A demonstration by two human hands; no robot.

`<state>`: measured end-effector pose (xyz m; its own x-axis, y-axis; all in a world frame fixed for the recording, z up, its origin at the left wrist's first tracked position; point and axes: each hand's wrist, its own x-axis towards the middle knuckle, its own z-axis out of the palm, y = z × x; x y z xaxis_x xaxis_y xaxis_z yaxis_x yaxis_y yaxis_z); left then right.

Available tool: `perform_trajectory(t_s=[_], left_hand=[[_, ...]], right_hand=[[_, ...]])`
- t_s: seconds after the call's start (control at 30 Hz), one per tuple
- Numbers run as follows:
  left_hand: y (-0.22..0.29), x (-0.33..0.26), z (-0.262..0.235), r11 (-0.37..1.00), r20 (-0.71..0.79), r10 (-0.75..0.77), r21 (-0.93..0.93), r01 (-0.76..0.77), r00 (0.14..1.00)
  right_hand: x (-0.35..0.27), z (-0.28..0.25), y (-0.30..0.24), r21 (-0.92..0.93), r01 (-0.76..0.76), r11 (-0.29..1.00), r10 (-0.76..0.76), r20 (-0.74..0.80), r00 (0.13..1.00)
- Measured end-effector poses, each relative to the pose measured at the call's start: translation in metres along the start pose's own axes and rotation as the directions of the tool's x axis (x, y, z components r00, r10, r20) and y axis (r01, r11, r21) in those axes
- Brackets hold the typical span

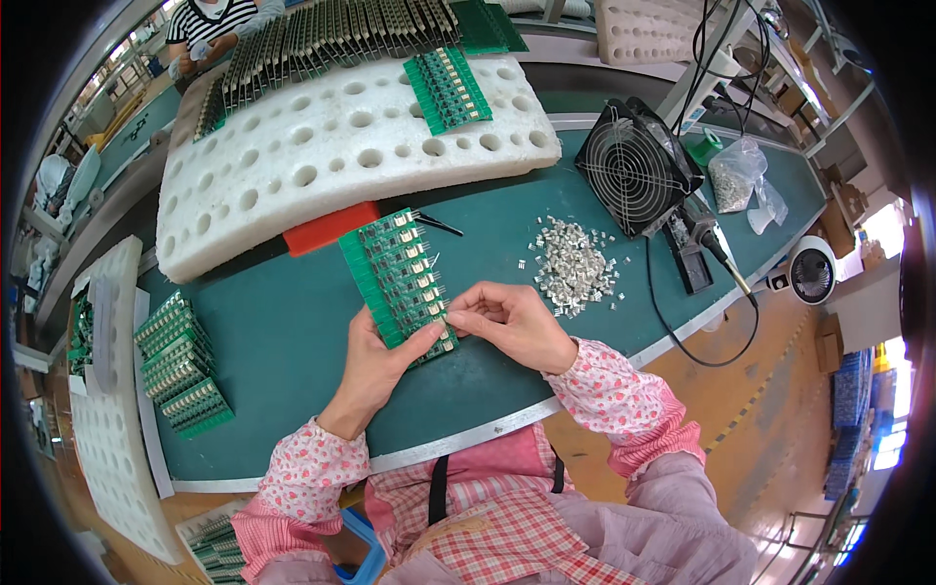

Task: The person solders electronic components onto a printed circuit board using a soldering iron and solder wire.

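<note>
Pink floral sleeves come up from the lower edge over a checked apron, and both hands meet at a green rectangular circuit board panel [400, 283] lying tilted on the green-topped desk [283, 341]. Left hand [375, 366] has its thumb pressed on the panel's near edge, with the fingers tucked under it, steadying the panel. Right hand [512, 322] is pinched narrow, fingertips [458, 314] touching the row of small metal parts along the panel's right edge; whether a loose piece sits between them cannot be told.

Just right of the hands lies a loose heap of small silver metal terminals [573, 265]. Beyond it stands a black square wire-guarded fan [634, 166], with a soldering iron on its black stand [704, 244] beside it and a clear plastic bag of small parts [738, 175] further right. Behind the panel sits a white foam block with round holes [341, 156], carrying rows of green boards on top; a red flat block [330, 227] lies against its front edge. At the left, a fanned stack of green circuit boards [180, 363] rests on the desk, well apart from the hands. Another person in a striped shirt [210, 24] works at the far edge.
</note>
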<state>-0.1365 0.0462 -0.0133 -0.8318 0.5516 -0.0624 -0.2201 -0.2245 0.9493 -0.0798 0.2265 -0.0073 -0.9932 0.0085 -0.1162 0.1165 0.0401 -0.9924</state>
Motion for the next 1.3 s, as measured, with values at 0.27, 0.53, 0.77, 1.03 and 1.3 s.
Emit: perform_trajectory(t_s=[0.27,0.53,0.77,1.03,1.3], left_hand=[[-0.001,0.001,0.002,0.999,-0.035,0.024,-0.04,-0.026,0.999],[-0.001,-0.003,0.009,0.997,-0.087,0.072,0.034,-0.07,0.994],[-0.004,-0.003,0.006,0.984,-0.091,0.097,0.158,-0.082,0.991],[0.002,0.003,0.001,0.997,-0.055,0.02,-0.07,-0.024,0.998],[0.013,0.003,-0.014,0.952,0.046,-0.136,-0.27,0.143,0.99]], right_hand=[[-0.001,0.003,0.0,-0.014,0.071,0.997,-0.071,-0.05,0.996],[-0.008,0.01,-0.004,-0.209,0.211,0.955,-0.232,-0.079,0.97],[-0.01,0.014,-0.006,-0.253,0.254,0.934,-0.281,-0.073,0.957],[-0.003,0.013,0.002,0.016,0.116,0.993,-0.112,-0.156,0.981],[-0.002,-0.04,0.002,-0.961,0.062,0.27,-0.645,-0.133,0.753]])
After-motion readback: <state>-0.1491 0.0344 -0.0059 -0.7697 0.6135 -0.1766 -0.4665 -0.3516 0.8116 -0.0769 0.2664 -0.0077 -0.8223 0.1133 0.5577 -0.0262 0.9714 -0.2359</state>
